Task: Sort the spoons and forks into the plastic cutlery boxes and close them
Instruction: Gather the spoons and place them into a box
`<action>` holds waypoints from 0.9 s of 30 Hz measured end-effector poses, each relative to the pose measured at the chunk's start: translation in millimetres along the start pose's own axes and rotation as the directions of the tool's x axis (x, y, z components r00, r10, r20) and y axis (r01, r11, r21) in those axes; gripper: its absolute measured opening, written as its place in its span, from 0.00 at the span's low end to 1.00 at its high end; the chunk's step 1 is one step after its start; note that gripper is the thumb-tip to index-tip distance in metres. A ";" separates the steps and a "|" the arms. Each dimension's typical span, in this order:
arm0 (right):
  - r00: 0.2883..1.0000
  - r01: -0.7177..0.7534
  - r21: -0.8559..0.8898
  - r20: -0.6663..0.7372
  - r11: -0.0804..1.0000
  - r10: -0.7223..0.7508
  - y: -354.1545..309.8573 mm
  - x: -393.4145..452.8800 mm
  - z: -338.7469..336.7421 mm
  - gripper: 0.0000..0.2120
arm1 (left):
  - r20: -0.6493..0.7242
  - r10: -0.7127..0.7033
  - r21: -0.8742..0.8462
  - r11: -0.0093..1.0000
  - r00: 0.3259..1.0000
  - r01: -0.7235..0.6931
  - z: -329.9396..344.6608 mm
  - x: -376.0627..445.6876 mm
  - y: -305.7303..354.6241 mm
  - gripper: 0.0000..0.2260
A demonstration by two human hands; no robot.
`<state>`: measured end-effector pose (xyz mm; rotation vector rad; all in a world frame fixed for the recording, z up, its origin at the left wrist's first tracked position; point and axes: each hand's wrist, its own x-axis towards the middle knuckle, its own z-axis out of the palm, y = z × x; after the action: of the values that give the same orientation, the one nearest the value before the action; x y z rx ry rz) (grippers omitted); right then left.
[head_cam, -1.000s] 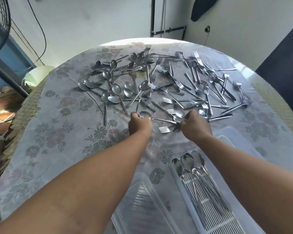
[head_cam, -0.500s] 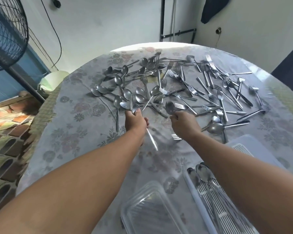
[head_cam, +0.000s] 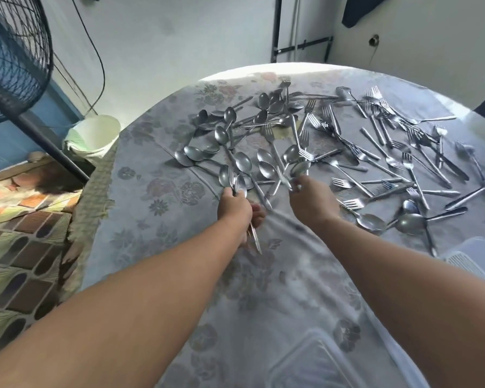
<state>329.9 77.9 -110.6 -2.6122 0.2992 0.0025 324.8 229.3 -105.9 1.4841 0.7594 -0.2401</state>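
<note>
- Steel cutlery lies scattered over the far half of the table (head_cam: pixel 157 247), which wears a pale floral cloth.
- Spoons (head_cam: pixel 266 161): roughly two dozen, too overlapped for an exact count, mostly heaped on the left part of the pile; two more spoons (head_cam: pixel 409 222) lie apart at the pile's near right edge.
- Forks (head_cam: pixel 409 163): about two dozen as well, crowding the right part of the pile, many crossing one another.
- Plastic cutlery boxes: two show in part, one clear box (head_cam: pixel 314 362) at the table's near edge and one white box (head_cam: pixel 471 261) at its right edge, just beyond the two stray spoons.
- Left hand (head_cam: pixel 235 208): its grip is curled tight round a bunch of spoons (head_cam: pixel 237 183), at least two, bowls standing up out of the fist at the near left edge of the pile, handles sticking out below toward the person.
- Right hand (head_cam: pixel 311 200): fingers bent down onto the near edge of the pile, pinching at the handle of a spoon (head_cam: pixel 300 169); whether it is lifted off the table cannot be told.
</note>
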 end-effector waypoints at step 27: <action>0.984 -0.175 0.253 0.047 0.951 0.169 -57.6 -28.6 40.4 0.11 | -0.037 0.160 0.630 0.770 0.986 -0.102 -37.3 58.4 16.4 0.13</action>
<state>316.4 152.5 -116.1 -2.3204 0.4851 0.0526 366.8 284.0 -123.6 2.1929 0.6688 -0.3449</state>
